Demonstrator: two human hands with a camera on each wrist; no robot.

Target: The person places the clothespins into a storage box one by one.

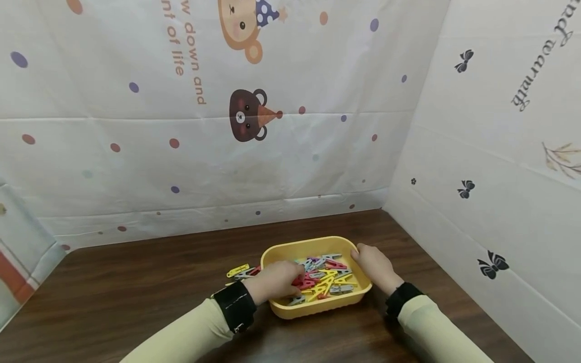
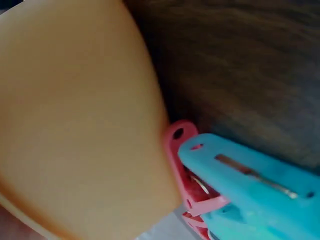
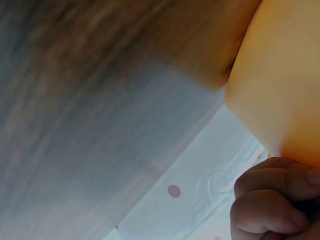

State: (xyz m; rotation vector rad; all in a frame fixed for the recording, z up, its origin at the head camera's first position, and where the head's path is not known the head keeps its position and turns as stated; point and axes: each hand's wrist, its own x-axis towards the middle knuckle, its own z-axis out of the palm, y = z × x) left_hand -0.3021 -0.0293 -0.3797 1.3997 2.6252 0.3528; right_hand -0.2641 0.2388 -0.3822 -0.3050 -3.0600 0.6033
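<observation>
A yellow plastic basket stands on the table, holding a heap of colourful clothespins. My left hand reaches over its left side, with the fingertips down among the pink and red clothespins. Whether they pinch one cannot be told. On the basket's right side, my right hand grips the rim; its curled fingers show by the outer wall in the right wrist view. Outside the left wall lie more clothespins, among them a yellow one, a blue one and a pink one.
The dark wooden table stretches to the left of the basket. Behind it hangs a white printed sheet with bears and dots. Another white sheet with bows closes off the right side.
</observation>
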